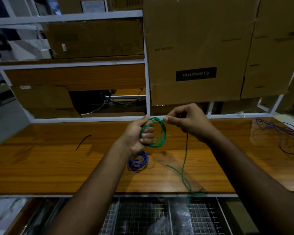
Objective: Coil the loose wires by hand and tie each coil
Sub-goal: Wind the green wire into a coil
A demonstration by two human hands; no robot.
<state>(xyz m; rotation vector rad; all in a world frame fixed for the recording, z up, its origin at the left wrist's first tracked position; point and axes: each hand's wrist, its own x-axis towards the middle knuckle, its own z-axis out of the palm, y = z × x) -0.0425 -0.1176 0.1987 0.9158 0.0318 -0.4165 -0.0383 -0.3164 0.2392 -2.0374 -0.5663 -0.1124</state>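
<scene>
Above the wooden bench [58, 167], both hands' grip holds the green wire [157, 133] (left [139, 134] coil, right [188, 121] strand).

Glossy wood-grain table [58, 167], matt brown cardboard box [193, 39], wire-mesh metal basket [139, 216].

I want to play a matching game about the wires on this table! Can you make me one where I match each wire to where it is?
Things:
1. green wire coil
2. blue wire coil
3. short black wire piece
4. loose purple wires

Places:
A. lying spread out at the far right of the table
B. lying alone on the table, left of the hands
C. held up in the left hand
D. lying on the table just under the left wrist

Pairs: 1-C, 2-D, 3-B, 4-A
</scene>
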